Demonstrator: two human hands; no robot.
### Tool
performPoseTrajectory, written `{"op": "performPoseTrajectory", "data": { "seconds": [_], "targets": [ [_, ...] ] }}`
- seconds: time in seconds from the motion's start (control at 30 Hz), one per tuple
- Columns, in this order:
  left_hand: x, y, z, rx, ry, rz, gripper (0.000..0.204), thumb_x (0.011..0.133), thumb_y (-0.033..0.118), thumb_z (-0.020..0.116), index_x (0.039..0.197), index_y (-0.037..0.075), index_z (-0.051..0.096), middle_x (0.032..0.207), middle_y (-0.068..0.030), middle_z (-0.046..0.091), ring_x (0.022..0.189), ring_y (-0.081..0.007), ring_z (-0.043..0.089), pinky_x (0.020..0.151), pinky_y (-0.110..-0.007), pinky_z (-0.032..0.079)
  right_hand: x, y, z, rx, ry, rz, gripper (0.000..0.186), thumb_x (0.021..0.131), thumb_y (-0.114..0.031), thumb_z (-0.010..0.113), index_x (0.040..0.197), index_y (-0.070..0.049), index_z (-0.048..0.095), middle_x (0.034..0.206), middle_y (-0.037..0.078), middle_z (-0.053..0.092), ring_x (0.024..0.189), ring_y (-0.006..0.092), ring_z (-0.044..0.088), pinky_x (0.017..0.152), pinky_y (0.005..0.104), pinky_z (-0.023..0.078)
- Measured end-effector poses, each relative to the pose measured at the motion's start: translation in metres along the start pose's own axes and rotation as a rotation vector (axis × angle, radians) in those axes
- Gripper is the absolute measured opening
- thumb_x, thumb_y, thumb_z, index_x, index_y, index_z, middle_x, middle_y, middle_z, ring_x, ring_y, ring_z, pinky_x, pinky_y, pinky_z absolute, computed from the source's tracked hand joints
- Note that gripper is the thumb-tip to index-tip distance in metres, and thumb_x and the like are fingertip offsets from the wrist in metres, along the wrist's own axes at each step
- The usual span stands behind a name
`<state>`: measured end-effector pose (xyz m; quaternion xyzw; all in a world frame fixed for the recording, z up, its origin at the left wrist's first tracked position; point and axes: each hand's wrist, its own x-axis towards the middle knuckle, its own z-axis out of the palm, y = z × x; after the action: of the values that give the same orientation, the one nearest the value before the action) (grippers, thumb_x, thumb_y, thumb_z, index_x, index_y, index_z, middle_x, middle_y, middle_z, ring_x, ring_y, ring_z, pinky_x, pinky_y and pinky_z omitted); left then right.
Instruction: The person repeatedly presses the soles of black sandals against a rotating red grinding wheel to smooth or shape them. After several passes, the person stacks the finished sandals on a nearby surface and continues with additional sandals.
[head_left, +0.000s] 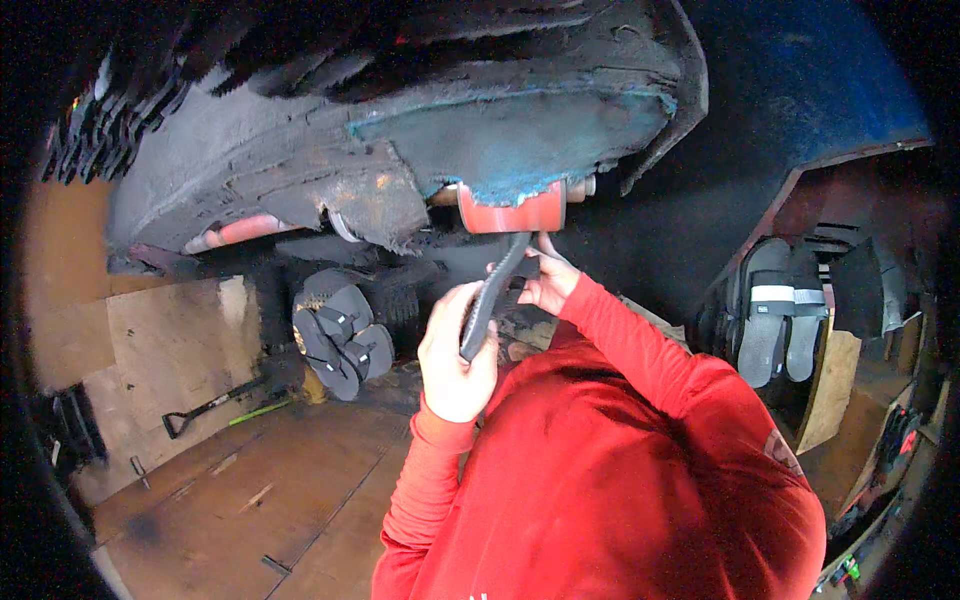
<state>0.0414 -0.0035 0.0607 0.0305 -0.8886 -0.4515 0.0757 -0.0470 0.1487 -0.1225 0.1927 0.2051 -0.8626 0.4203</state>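
Observation:
A dark grey sandal [494, 298] stands on edge between my hands, its sole seen from the side. My left hand [452, 362] is closed around its lower end. Farther up, my right hand [554, 283] grips the sandal and its strap near the upper end. That upper end meets the lower edge of a red grinding wheel [513, 214]; whether it touches cannot be made out. A ragged blue-grey cloth [520, 140] hangs over the wheel's top.
A stack of grey sandals [340, 345] is at left, and more sandals with light strap bands [768, 335] sit at right. Another red roller [245, 232] shows under the dusty hood [240, 160]. A black-handled tool [205, 408] and a green stick [260, 412] lie by the cardboard.

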Motion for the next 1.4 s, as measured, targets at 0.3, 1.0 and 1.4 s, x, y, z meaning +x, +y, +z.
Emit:
{"op": "performPoseTrajectory", "data": {
  "seconds": [0.3,1.0,1.4],
  "targets": [
    [0.062,0.015,0.023,0.094,-0.205,-0.21,0.029,0.093,0.015,0.067,0.118,0.0,0.068,0.105,-0.0185,0.073,0.096,-0.0259,0.073,0.087,-0.035,0.054,0.003,-0.01,-0.027,0.185,-0.04,0.208,0.04,0.102,-0.02,0.057,0.14,-0.023,0.044,0.135,0.009,0.058,0.117,0.035,0.061,0.09,0.0604,0.057],
    [-0.008,0.11,-0.037,0.096,-0.017,-0.182,0.032,0.093,0.003,0.065,0.124,-0.005,0.063,0.107,-0.0213,0.073,0.103,-0.023,0.072,0.089,-0.033,0.054,-0.06,-0.01,0.056,-0.051,-0.012,0.179,0.111,0.094,-0.01,0.068,0.154,-0.029,-0.024,0.13,0.015,0.06,0.099,0.0312,0.071,0.071,0.0521,0.063],
    [-0.036,0.09,-0.03,0.051,0.026,-0.255,0.034,0.092,0.006,0.068,0.124,-0.003,0.065,0.101,-0.0139,0.074,0.092,-0.0137,0.068,0.086,-0.03,0.053,-0.062,-0.003,0.046,-0.013,-0.01,0.019,0.052,0.102,-0.02,0.057,0.145,-0.027,0.03,0.124,0.001,0.06,0.111,0.0291,0.066,0.082,0.0587,0.059]
  ]
}}
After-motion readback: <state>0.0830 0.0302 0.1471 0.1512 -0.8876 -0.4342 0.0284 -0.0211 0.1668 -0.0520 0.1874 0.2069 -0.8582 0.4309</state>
